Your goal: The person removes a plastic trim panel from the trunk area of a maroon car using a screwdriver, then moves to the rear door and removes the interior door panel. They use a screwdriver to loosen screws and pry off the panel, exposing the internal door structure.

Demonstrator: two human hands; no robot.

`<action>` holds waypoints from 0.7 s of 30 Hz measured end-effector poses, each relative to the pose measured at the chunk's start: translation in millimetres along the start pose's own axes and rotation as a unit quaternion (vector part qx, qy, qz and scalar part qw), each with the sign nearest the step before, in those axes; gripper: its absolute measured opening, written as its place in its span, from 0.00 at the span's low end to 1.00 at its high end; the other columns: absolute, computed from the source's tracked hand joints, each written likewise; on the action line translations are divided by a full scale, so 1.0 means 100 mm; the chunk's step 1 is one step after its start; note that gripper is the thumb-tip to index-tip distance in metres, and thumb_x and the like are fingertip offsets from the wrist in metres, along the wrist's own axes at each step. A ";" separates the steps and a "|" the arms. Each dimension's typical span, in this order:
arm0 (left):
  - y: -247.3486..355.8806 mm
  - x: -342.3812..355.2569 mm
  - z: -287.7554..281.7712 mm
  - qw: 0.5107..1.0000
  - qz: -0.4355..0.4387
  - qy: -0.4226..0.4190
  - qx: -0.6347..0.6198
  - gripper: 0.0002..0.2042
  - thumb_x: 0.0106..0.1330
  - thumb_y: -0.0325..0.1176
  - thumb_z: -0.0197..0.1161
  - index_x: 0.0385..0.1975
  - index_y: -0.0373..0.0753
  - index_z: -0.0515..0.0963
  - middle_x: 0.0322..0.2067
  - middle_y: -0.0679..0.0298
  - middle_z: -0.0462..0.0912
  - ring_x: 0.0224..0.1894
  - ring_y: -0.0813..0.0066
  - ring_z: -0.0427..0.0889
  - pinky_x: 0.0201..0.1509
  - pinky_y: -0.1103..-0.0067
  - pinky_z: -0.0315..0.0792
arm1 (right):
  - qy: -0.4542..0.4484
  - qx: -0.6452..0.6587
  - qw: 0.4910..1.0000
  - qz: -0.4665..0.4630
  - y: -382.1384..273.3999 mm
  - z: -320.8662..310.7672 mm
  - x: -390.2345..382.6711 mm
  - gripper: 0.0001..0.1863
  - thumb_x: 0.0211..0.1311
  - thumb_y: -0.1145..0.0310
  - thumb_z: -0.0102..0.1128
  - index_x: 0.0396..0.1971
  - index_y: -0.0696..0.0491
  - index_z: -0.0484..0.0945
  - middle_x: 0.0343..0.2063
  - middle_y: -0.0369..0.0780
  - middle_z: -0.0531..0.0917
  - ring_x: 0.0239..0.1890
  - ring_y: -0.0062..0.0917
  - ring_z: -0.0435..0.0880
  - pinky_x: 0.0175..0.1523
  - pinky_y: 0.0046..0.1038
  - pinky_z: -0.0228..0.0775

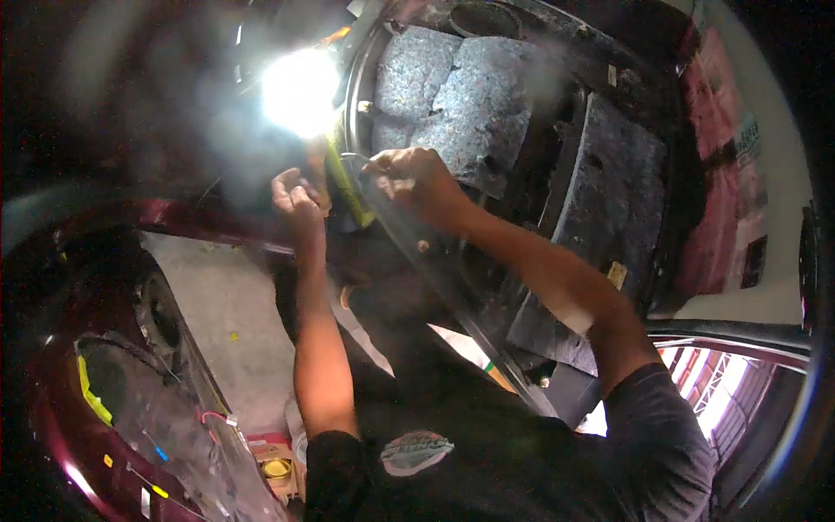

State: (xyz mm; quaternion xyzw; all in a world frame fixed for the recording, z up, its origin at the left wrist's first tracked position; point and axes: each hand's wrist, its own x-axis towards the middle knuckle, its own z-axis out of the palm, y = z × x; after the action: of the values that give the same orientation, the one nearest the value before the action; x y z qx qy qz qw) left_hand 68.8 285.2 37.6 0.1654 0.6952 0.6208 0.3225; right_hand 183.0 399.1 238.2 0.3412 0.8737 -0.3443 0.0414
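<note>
My right hand (413, 178) is closed in a pinch at the dark curved frame edge (404, 235). A thin grey curved piece (352, 157) shows by its fingertips; what exactly the fingers grip is too small to make out. To its left, my left hand (300, 196) has its fingers curled together, and anything inside them is hidden. A yellow-green strip (348, 184) runs between the two hands along the frame. Just above my left hand, a bright work light (300, 91) glares and washes out what is around it.
Blue-grey felt padding (478, 96) covers a panel beyond the frame, with a second felt panel (609, 191) to the right. At left stands a dark red car door (52, 418) with a round speaker opening (158, 311). A cardboard box (283, 457) lies low on the left.
</note>
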 end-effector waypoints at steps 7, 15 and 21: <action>1.05 -0.12 0.50 0.910 -0.013 -0.154 -0.385 0.23 0.70 0.23 0.48 0.65 0.29 0.59 0.58 0.47 0.75 0.54 0.65 0.79 0.57 0.76 0.76 | 0.106 0.035 0.992 -0.052 -0.14 0.12 0.26 0.13 0.58 0.71 0.61 0.42 0.57 0.82 0.34 0.47 0.86 0.32 0.32 0.87 0.37 0.30 0.77; 1.26 0.15 0.78 0.827 -0.140 -0.145 -0.524 0.22 0.74 0.24 0.48 0.67 0.29 0.58 0.59 0.58 0.74 0.55 0.68 0.77 0.57 0.74 0.75 | 0.113 0.024 0.990 -0.078 0.25 -0.26 0.58 0.10 0.57 0.73 0.64 0.39 0.58 0.81 0.30 0.42 0.85 0.32 0.26 0.86 0.35 0.29 0.76; 1.14 -0.24 0.63 0.985 -0.034 -0.121 -0.116 0.20 0.73 0.30 0.54 0.62 0.32 0.66 0.58 0.56 0.72 0.57 0.66 0.74 0.58 0.71 0.72 | 0.174 0.097 0.978 0.056 1.56 -0.88 1.37 0.11 0.65 0.66 0.62 0.40 0.58 0.82 0.31 0.37 0.85 0.36 0.16 0.83 0.38 0.20 0.74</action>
State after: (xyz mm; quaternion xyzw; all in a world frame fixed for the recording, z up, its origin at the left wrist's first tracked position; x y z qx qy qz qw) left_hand 108.2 337.4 153.1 0.1773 0.5793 0.6613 0.4423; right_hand 189.6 614.9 173.6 0.4468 0.8092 -0.3604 -0.1251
